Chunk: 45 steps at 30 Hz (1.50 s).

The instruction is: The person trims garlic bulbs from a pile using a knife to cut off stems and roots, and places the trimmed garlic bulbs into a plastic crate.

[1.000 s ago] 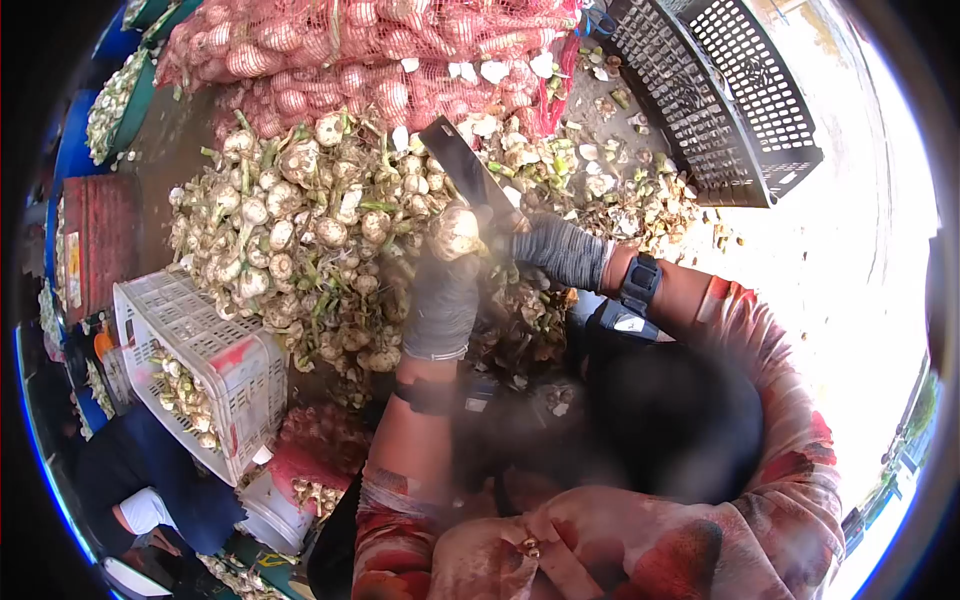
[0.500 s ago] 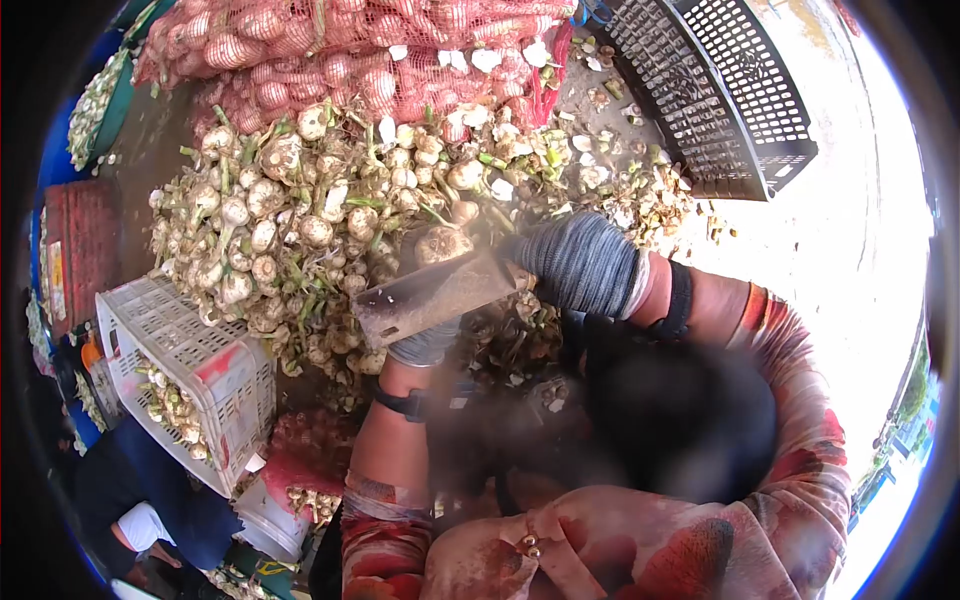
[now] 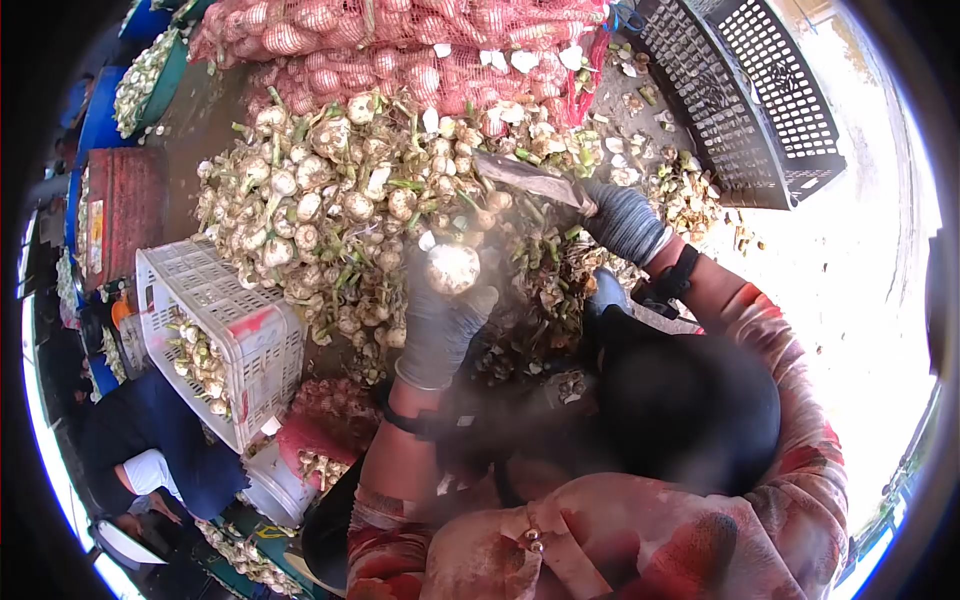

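My left hand (image 3: 440, 330), in a pale grey glove, has its fingers closed around a garlic bulb (image 3: 452, 270). The bulb shows a round, whitish face upward. A small white piece (image 3: 427, 241) is just above it. My right hand (image 3: 625, 222), in a darker grey glove, grips a cleaver (image 3: 530, 180) with a broad, dirt-smeared blade. Its blade points left over the pile, apart from the bulb. Both hands are at the near side of a large heap of garlic bulbs (image 3: 310, 208) with stems and soil on them. Haze blurs the area around my left hand.
Red mesh sacks (image 3: 400, 40) full of bulbs lie behind the heap. A black crate (image 3: 735, 110) stands at back right, near peelings (image 3: 690, 195). At left is a tipped white crate (image 3: 262, 330) with garlic inside, near a white bucket (image 3: 280, 485) and another person (image 3: 160, 440).
The cleaver has moved up and right, away from the bulb. My left hand, previously behind the blade, now shows with the bulb's pale face upward. The whole view has shifted slightly.
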Motion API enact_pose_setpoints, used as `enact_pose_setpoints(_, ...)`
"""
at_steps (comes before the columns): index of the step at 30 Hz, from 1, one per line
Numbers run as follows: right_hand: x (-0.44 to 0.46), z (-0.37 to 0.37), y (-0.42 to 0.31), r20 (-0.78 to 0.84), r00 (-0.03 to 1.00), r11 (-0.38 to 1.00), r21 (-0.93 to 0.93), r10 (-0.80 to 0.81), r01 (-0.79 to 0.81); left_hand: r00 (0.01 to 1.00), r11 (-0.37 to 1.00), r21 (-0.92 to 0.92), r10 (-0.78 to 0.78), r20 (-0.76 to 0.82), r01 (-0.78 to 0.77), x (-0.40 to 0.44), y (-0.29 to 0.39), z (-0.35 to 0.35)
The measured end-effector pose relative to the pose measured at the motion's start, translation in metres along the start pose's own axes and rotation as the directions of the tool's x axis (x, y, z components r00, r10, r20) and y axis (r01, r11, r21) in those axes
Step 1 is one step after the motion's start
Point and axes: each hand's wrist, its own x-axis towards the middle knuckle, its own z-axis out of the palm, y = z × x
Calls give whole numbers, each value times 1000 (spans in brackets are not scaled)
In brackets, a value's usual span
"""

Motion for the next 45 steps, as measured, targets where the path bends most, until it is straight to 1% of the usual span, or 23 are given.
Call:
enact_pose_setpoints(5, -8, -37, -67, 80, 919, 922, 9, -387, 387, 999, 985, 167, 36, 25, -40, 12, -13, -4)
enact_pose_setpoints(7, -14, -45, -78, 121, 878, 886, 22, -462, 463, 1000, 970, -243, 15, -21, -19, 14, -43, -10)
enact_pose_setpoints(10, -16, -41, -73, 149, 877, 888, 16, -457, 460, 997, 911, -413, -23, -72, -9, 21, -41, 2)
enact_pose_setpoints(13, -14, -35, -68, 244, 888, 919, 50, -391, 391, 994, 976, 188, -103, -28, 107, 17, -104, -39)
enact_pose_setpoints(14, -16, -32, -67, 201, 895, 917, 51, -397, 395, 999, 832, 554, -36, 15, 22, 16, -94, -34)
enact_pose_setpoints(16, -18, -24, -63, 199, 900, 922, 58, -387, 383, 996, 557, 827, 10, 86, -77, 17, -73, -19)
enact_pose_setpoints(17, -18, -21, -62, 193, 902, 922, 68, -386, 380, 995, 905, 414, -92, -36, 99, 19, -63, -8)
enact_pose_setpoints(19, -17, -19, -60, 229, 904, 932, 59, -361, 357, 967, 965, -136, -239, -88, 226, 19, -52, 2)
enact_pose_setpoints(20, -15, -15, -55, 214, 918, 942, 29, -333, 335, 990, 987, 90, -126, -59, 131, 19, -48, 4)
enact_pose_setpoints(22, -13, 1, -38, 226, 925, 947, -28, -307, 321, 976, 996, 86, 23, -216, -4, 13, -49, 8)
enact_pose_setpoints(24, -5, 12, -8, 289, 957, 984, -170, 6, 46, 911, 990, 98, 135, -391, -105, 6, -42, 4)
enact_pose_setpoints(27, -19, 16, 44, 119, 980, 971, -197, 162, -136, 811, 909, -68, 330, -483, -410, -1, 1, -117)
enact_pose_setpoints(30, -24, 3, 57, 2, 955, 952, -80, 297, -296, 668, 722, -309, 278, -690, -619, -13, 94, -185)
enact_pose_setpoints(31, -24, 5, 61, -51, 956, 957, -1, 288, -289, 618, 627, -455, 54, -785, -632, -10, 108, -191)
enact_pose_setpoints(32, -21, 10, 67, -100, 947, 952, 36, 305, -303, 710, 725, -466, 45, -702, -507, -3, 97, -202)
enact_pose_setpoints(35, -12, 13, 68, -150, 940, 949, 125, 305, -288, 862, 970, -165, 76, -500, -181, 55, 44, -129)
enact_pose_setpoints(36, -10, 15, 68, -132, 937, 942, 140, 323, -305, 841, 983, -28, -170, -514, 182, 90, 41, -73)
enact_pose_setpoints(37, -9, 12, 59, -154, 935, 942, 164, 319, -294, 967, 973, 228, 37, -252, 22, 95, -1, -53)
enact_pose_setpoints(38, -9, 16, 62, -157, 941, 947, 174, 298, -271, 977, 977, 212, 54, -204, -10, 122, -61, -32)
enact_pose_setpoints(39, -9, 20, 64, -158, 948, 951, 183, 277, -247, 973, 502, 862, 223, -51, -70, 136, -53, -1)
enact_pose_setpoints(40, -11, 15, 57, -102, 934, 926, 204, 342, -317, 989, 163, 986, 148, 4, -29, 145, -41, 32)
enact_pose_setpoints(43, -11, 10, 53, 7, 919, 913, 117, 393, -391, 990, -43, 998, 138, -40, 47, 177, -100, 58)
enact_pose_setpoints(45, -13, 4, 50, 36, 937, 931, 104, 348, -349, 988, -55, 997, 148, -40, 49, 185, -108, 59)
